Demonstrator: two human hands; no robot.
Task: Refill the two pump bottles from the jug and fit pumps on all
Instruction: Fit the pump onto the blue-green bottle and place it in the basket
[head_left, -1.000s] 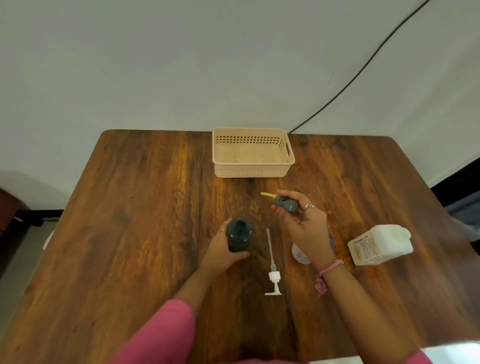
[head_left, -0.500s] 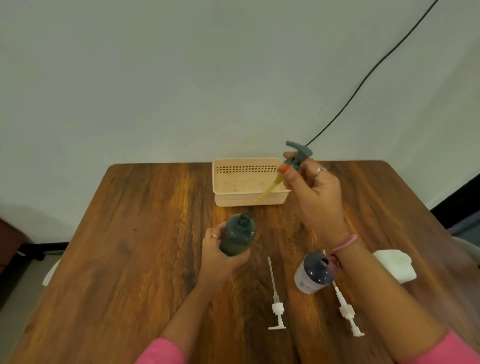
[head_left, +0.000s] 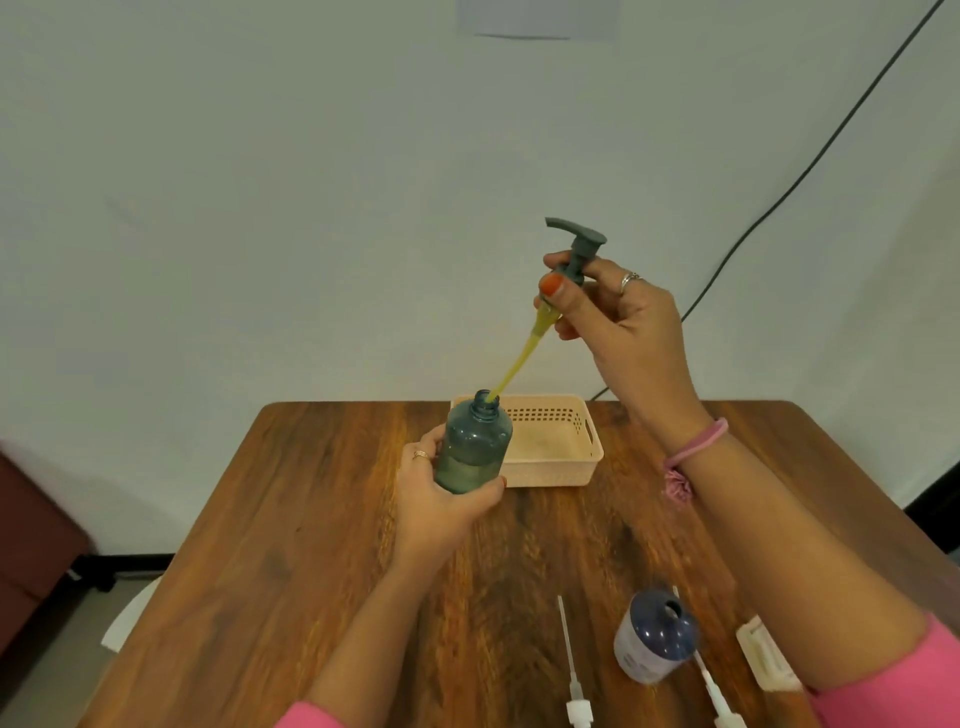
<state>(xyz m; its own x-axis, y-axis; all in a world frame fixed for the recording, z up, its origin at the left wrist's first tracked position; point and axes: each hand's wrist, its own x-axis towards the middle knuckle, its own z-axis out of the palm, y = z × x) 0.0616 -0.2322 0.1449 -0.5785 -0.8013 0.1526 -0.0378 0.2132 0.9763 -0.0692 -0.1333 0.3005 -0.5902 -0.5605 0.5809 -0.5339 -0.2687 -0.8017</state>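
My left hand (head_left: 441, 506) grips a translucent green bottle (head_left: 471, 451), lifted above the table and partly filled with liquid. My right hand (head_left: 618, 322) holds a dark green pump (head_left: 576, 249) high up by its collar. The pump's yellow tube (head_left: 519, 361) slants down, its tip inside the bottle's open neck. A dark blue bottle (head_left: 654, 642) with a white label stands open near the front right. Two white pumps lie flat: one pump (head_left: 571, 670) left of the blue bottle, the other pump (head_left: 714, 691) right of it. The white jug (head_left: 761, 657) lies mostly hidden behind my right forearm.
A beige plastic basket (head_left: 550, 441) stands at the far middle of the wooden table (head_left: 291, 561), just behind the green bottle. A black cable (head_left: 810, 166) runs down the wall at the right. A dark red piece of furniture is at the far left.
Both hands rose. The green bottle came up off the table and the pump's tube tip went from beside the basket into the bottle's neck. The view tilted upward.
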